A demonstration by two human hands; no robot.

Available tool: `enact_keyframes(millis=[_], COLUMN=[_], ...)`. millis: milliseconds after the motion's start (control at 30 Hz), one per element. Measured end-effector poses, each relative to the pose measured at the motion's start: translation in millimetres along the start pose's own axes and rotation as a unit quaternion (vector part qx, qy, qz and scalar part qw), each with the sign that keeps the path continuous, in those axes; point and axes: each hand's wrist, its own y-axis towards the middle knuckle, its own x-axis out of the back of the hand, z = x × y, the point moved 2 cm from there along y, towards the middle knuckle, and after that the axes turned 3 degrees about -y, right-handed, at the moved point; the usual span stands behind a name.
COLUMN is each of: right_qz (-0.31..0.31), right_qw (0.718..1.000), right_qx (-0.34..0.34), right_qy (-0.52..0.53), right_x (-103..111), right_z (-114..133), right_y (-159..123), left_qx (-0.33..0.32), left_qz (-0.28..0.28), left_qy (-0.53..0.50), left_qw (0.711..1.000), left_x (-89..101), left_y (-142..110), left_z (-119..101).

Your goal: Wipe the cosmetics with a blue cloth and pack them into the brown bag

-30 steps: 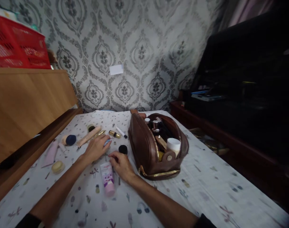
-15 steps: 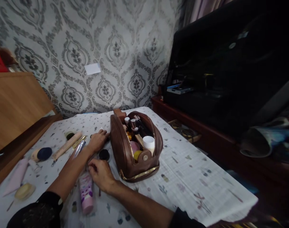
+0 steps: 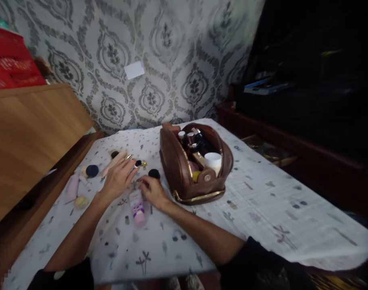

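Observation:
My left hand [image 3: 119, 177] is over the loose cosmetics, its fingers bent around a small black-capped tube [image 3: 138, 163], whose dark end sticks out past the fingertips. Most of that tube is hidden. My right hand [image 3: 153, 191] is loosely curled, thumb and forefinger apart, with nothing visible between them. Just below its fingertips lies a pink and purple tube [image 3: 138, 209], and a round black lid [image 3: 154, 174] is behind the knuckles. To the right stands an open brown toiletry bag [image 3: 198, 197], holding a white-lidded jar [image 3: 213, 160] and several bottles.
Left of my hands lie a pale pink tube [image 3: 71, 187], a cream round container [image 3: 81, 202], a dark-capped bottle [image 3: 92, 171] and a long beige tube [image 3: 111, 161] on the patterned cloth [image 3: 250, 217]. A wooden cabinet [image 3: 35, 137] borders the left; a dark screen [image 3: 317, 108] stands right.
My left hand has drawn back from beside the bag toward the loose cosmetics. My right hand stays near the purple tube, its fingers slightly more spread. The whole view has shifted.

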Motion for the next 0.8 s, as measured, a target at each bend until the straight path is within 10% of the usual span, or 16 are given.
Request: enact_keyframes(millis=[267, 500, 800], right_qz=[0.071, 0.087, 0.081], right_qw=[0.992, 0.986, 0.989], right_qx=[0.057, -0.021, 0.015], right_qy=[0.089, 0.144, 0.124], right_x=[-1.2, -3.5, -5.8], right_z=[4.0, -4.8, -12.4], right_y=[-4.3, -2.1, -1.0], left_qx=[0.099, 0.229, 0.099], left_qz=[0.11, -0.044, -0.027], left_qy=[-0.151, -0.282, -0.142], left_qw=[0.977, 0.93, 0.985], left_x=[-2.2, 0.9, -32.7], left_y=[-67.3, -59.1, -47.6], left_z=[2.4, 7.8, -20.5])
